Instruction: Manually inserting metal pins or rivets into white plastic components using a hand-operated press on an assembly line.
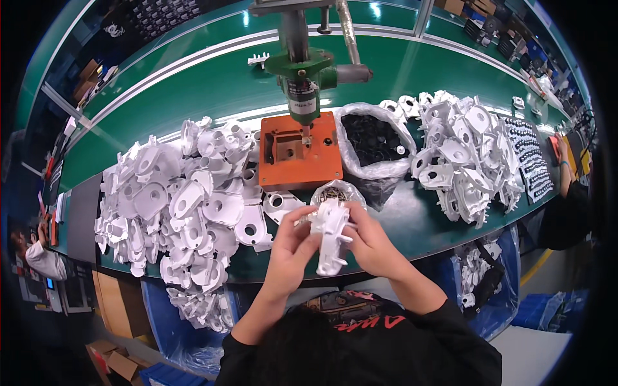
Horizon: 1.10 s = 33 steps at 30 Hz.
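Observation:
Both of my hands grip one white molded plastic part (331,238) over the bench's front edge. My left hand (293,248) has its thumb and fingers closed on the part's left side. On the other side my right hand (370,241) wraps round it. Just beyond the hands sits a small clear plastic bag (340,188) of brass-coloured small pieces, partly hidden by them. Behind that stands an orange fixture block (301,172) with a square recess, under the green head of a press (302,96). A clear bag (372,138) of black pieces lies right of the block.
White molded parts form a big heap (174,193) on the left and another heap (463,148) on the right. Past the right heap lies a sheet of small dark pieces (529,157). Blue lined bins (508,276) stand below the bench. A co-worker's arm (565,170) reaches in at far right.

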Each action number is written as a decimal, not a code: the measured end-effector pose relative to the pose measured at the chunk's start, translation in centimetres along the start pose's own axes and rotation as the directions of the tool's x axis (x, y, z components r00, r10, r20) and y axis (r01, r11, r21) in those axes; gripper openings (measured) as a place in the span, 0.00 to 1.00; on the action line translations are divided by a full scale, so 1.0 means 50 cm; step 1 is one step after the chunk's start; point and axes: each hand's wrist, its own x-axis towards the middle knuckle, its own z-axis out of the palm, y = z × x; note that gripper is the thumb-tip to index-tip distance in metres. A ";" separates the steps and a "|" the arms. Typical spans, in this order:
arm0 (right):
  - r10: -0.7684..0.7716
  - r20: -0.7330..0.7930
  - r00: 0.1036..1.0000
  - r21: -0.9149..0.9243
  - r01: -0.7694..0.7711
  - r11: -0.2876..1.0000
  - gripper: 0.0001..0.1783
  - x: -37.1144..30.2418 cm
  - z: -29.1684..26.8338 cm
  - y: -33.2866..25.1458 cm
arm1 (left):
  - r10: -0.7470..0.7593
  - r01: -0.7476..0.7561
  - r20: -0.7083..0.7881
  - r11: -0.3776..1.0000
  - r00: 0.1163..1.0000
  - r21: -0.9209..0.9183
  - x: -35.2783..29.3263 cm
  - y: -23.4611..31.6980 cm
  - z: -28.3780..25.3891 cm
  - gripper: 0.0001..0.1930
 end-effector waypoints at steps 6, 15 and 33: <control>-0.203 -0.156 0.967 -0.288 0.152 0.945 0.22 0.019 -0.001 -0.008 | 0.147 -0.127 -0.061 0.959 0.987 0.254 0.005 0.003 0.022 0.19; -0.540 -0.217 0.814 -0.711 0.247 0.658 0.22 0.037 -0.111 -0.003 | 0.319 -0.200 -0.054 0.707 0.946 0.679 0.049 0.041 -0.048 0.06; -0.630 -0.375 0.681 -0.903 -0.115 0.414 0.06 0.175 -0.257 0.106 | 0.394 -0.375 0.518 -0.386 0.759 0.843 0.274 0.015 -0.152 0.07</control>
